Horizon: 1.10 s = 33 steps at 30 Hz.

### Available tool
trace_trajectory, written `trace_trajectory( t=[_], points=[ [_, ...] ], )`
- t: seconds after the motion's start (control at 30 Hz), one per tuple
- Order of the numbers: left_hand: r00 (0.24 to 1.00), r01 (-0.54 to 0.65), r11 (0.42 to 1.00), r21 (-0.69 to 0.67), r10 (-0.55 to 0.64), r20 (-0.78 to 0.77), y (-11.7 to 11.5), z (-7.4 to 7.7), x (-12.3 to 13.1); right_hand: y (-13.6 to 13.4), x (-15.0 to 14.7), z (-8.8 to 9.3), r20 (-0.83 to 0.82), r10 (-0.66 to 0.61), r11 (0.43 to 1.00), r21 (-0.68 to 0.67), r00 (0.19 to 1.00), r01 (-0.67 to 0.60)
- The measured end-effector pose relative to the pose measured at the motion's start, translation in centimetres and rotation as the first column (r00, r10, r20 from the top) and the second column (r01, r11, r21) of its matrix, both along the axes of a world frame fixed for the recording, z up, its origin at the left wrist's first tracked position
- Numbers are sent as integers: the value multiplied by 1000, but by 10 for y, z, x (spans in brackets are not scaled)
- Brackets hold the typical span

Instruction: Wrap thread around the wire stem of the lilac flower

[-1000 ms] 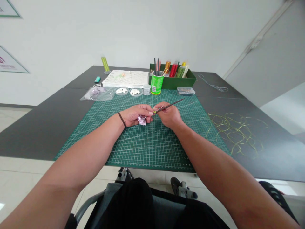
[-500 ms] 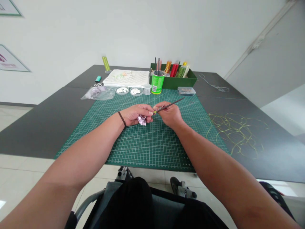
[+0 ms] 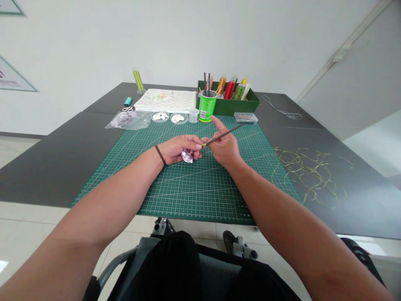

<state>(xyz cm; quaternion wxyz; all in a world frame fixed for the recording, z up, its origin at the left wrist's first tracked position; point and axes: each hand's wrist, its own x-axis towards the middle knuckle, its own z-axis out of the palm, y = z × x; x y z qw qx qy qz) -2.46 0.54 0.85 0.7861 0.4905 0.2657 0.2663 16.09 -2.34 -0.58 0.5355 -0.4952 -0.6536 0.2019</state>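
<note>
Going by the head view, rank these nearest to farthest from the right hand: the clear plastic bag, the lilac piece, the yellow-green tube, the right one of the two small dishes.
From the right hand:
1. Lilac piece, just left, in the left hand.
2. Small dish, ahead, at the mat's far edge.
3. Clear plastic bag, far left.
4. Yellow-green tube, back left.

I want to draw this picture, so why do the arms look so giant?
In the head view, the wide lens stretches what is close: the left arm and right arm swell toward the bottom corners, while the left hand and right hand look small.
</note>
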Motion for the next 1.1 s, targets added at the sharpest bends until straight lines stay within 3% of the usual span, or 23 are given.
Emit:
trace_trajectory(
  t=[0.3,0.47,0.7,1.1],
  points=[
    [998,29,1000,5,-29,51,-1,0,1,-4,-7,8,-68,-6,995,98,998,13],
    [1000,22,999,24,-23,10,-1,2,0,4,-4,1,-68,56,998,29,996,-55],
    [991,119,992,46,-116,-68,-1,4,-4,5,-1,-2,-154,195,971,-108,969,-213],
    [989,129,991,39,-125,-83,1,5,-5,-1,-4,7,-130,168,972,-143,977,-186]
  ],
)
